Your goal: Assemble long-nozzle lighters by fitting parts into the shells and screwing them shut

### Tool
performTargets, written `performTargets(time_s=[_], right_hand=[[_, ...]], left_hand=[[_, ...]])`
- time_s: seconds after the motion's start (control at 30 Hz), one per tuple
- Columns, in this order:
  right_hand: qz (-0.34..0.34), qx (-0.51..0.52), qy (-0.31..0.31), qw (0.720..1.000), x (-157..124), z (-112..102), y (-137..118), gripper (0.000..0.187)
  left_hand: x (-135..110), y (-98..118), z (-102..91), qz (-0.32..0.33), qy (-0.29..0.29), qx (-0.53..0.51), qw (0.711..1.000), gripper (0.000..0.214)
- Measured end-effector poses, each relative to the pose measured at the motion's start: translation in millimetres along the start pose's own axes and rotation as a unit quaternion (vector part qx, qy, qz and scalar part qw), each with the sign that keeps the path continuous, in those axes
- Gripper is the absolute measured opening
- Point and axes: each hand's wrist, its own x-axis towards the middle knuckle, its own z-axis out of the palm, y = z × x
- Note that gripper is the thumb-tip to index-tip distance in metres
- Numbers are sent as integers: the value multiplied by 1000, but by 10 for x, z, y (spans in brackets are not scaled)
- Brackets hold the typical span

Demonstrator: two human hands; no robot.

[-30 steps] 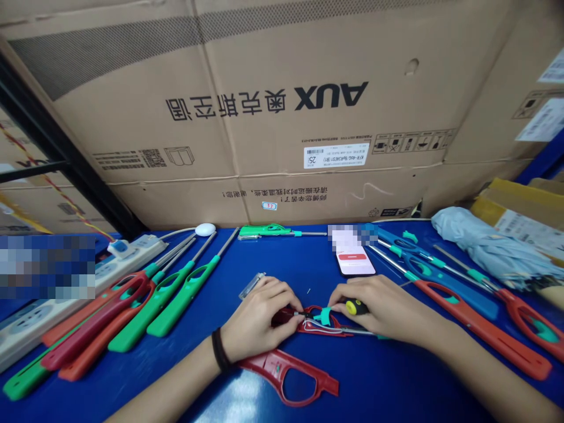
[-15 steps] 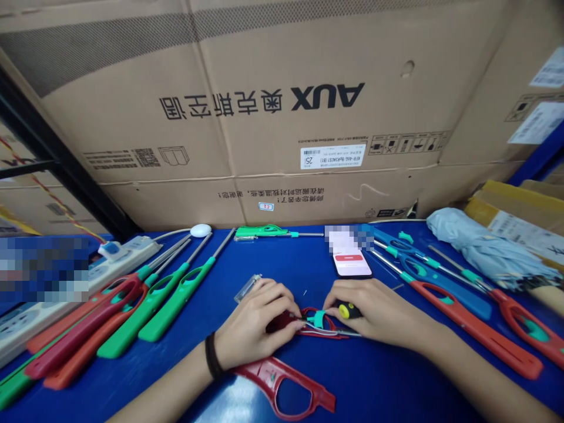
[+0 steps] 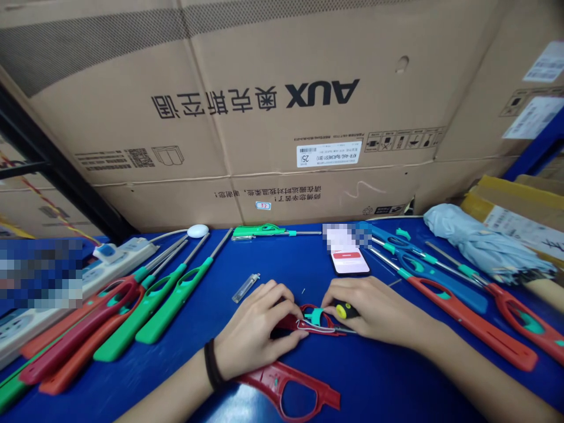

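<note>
My left hand point(image 3: 258, 329) is closed around the handle end of an opened red lighter casing point(image 3: 288, 322), thumb on the near side and fingers on the far side. A teal trigger point(image 3: 314, 317) sits in this half, and a thin white wire point(image 3: 318, 330) loops along its near edge. My right hand point(image 3: 379, 308) is curled round a screwdriver point(image 3: 346, 309) with a black and yellow handle, its fingertips beside the trigger. Its tip is hidden. The other red casing half point(image 3: 267, 382) lies nearer me, partly below my left wrist. A clear fuel tank point(image 3: 245, 288) rests beyond my left hand.
Assembled green lighters point(image 3: 174, 302) and red lighters point(image 3: 74, 341) lie at left beside a white power strip point(image 3: 132, 254). More red lighters point(image 3: 471, 317) and blue ones point(image 3: 440, 281) are at right. A phone point(image 3: 350, 261) and an umbrella point(image 3: 480, 241) lie before a large carton point(image 3: 247, 141).
My left fingertips have parted from their pinch near the wire, showing more of the wire and casing. My left hand has uncovered the clear tank. My right hand stays almost where it was.
</note>
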Motion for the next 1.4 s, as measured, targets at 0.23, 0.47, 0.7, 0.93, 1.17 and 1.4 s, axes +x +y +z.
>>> performTargets(time_s=[0.23, 0.47, 0.7, 0.93, 1.17, 1.4], right_hand=[[6, -14, -2, 1000, -6, -17, -5, 12], [20, -32, 27, 999, -26, -29, 45, 14], [17, -32, 9, 999, -2, -3, 38, 15], [17, -28, 27, 999, 8, -12, 46, 16], [19, -31, 33, 999, -9, -18, 32, 16], [57, -28, 75, 995, 26, 59, 50, 13]], left_hand=[[-11, -17, 16, 51, 7, 19, 998, 9], [-11, -19, 21, 49, 2, -17, 999, 9], [-4, -21, 4, 48, -12, -26, 998, 10], [8, -29, 19, 59, -15, -35, 998, 14], [2, -30, 18, -8, -4, -89, 996, 6], [30, -4, -18, 3, -22, -86, 996, 7]])
